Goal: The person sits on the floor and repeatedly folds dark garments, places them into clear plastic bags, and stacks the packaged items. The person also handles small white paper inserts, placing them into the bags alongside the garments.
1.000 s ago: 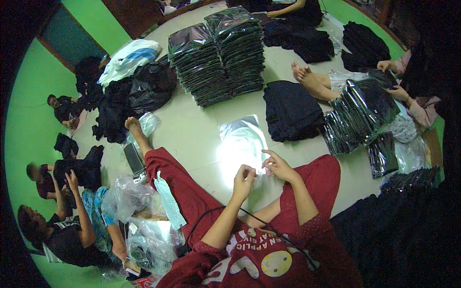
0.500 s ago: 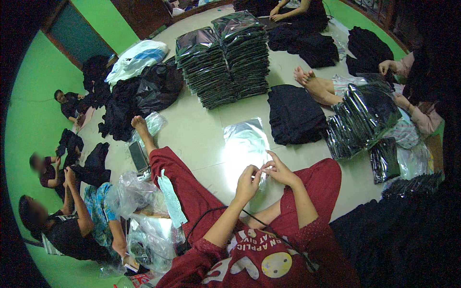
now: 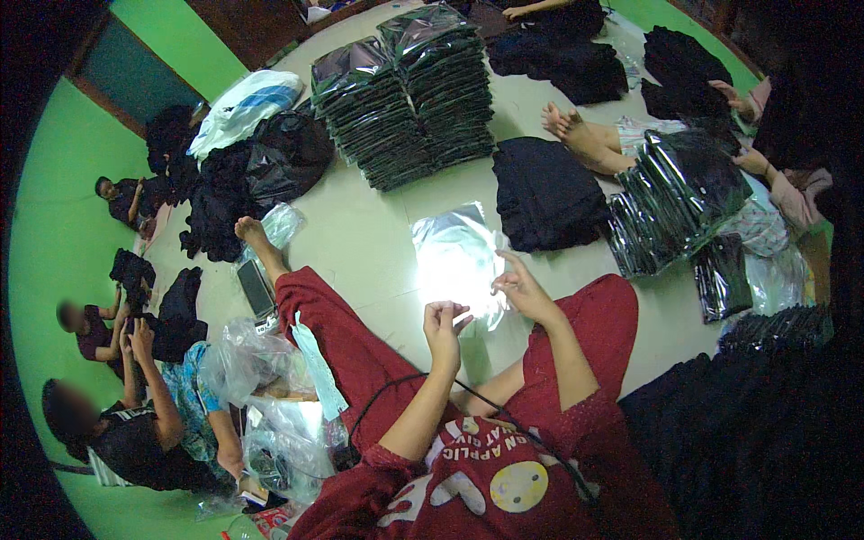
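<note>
A clear plastic bag [image 3: 447,227], bright with glare, lies between my spread legs. My right hand [image 3: 526,293] is at the bag's right edge, its index finger raised and the thumb and other fingers curled in on the plastic. Close to the bag's near end, my left hand [image 3: 443,335] has its fingertips pinched together; what they hold, if anything, is lost in the glare. A small gap separates the two hands. Beyond the bag, to the right, sits a pile of folded black garments [image 3: 549,196].
Ahead rises a tall double stack of bagged dark garments [image 3: 405,103]. At right, a co-worker's hand [image 3: 754,162] is by a leaning row of bagged garments [image 3: 661,211]. Left of my leg are a phone [image 3: 256,286], loose plastic bags [image 3: 247,360] and a seated person [image 3: 148,427].
My hands, which met at the fingertips, have moved apart: the left back toward me, the right slightly up. The view has shifted a little. The co-worker's far hand at right has lifted.
</note>
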`<action>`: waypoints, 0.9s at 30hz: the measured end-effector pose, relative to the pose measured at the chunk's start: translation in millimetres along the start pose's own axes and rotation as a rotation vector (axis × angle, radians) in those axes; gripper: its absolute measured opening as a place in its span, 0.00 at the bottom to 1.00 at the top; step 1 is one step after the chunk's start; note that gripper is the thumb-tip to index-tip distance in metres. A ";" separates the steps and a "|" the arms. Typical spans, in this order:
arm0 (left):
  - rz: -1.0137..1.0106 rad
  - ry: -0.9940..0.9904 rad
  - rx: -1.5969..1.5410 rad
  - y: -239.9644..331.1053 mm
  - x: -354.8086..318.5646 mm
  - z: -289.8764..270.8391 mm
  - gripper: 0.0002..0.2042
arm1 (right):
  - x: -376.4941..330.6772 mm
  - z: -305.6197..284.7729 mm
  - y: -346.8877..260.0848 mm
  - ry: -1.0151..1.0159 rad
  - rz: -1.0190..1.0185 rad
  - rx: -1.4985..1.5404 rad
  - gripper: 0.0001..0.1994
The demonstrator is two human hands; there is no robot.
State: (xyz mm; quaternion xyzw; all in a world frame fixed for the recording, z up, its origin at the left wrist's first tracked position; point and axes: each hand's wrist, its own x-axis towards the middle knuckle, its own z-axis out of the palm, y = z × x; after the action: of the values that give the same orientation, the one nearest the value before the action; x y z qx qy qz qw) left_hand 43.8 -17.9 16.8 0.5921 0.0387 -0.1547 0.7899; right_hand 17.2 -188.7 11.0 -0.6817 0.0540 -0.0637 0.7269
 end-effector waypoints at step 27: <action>-0.163 -0.249 0.211 8.7 8.7 -9.4 0.08 | -3.3 8.7 7.1 -0.168 0.125 -0.158 0.38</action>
State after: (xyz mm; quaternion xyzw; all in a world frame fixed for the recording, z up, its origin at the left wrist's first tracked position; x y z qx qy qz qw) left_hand 55.8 -8.6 19.9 0.6430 -0.0279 -0.2934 0.7068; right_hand 15.5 -179.2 4.4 -0.7352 0.0401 0.0435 0.6753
